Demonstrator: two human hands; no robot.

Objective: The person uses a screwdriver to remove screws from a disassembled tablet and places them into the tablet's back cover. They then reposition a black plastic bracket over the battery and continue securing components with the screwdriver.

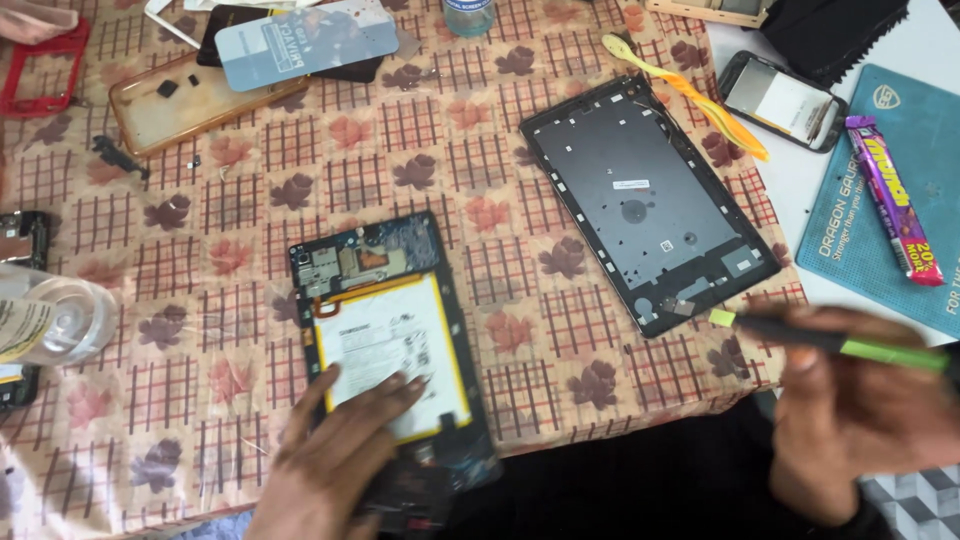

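I see my left hand lying flat on the opened tablet, its fingers spread loosely and pressing on the white battery with the yellow border. The tablet rests near the front edge of the worktop, which is covered in a checked cloth with a leaf pattern; its circuit board shows at the far end, above the battery.

My right hand hovers off the worktop's right front corner, blurred, with its fingers pinching a thin tool that has a dark shaft and green ends. The tool's near tip sits just beside the lower corner of the tablet's black back cover, which lies inner side up, well apart from the tablet.

Further right I see a teal mat with a purple snack bar on it, and a small phone beside a yellow-orange plastic pry tool. A clear bottle lies at the left edge, and an amber phone case sits at the far left.
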